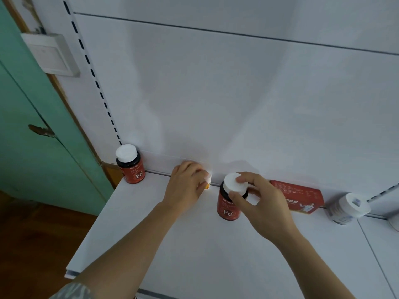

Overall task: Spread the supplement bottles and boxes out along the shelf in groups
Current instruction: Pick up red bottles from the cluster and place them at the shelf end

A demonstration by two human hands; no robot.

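Your right hand (262, 203) grips the white cap of a red Fe bottle (229, 205) standing mid-shelf (151, 244). Your left hand (187, 186) covers a small bottle (207, 182) by the back wall. Another Fe bottle (130, 165) stands far left; a red box (300, 196) and white bottle (345, 208) lie right.

Red-labelled bottles (229, 203), white caps; red box (302, 196); white shelf (194, 244)

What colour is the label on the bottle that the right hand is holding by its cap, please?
Red-orange, with a white "Fe" mark, on the dark bottle; the head view shows it.
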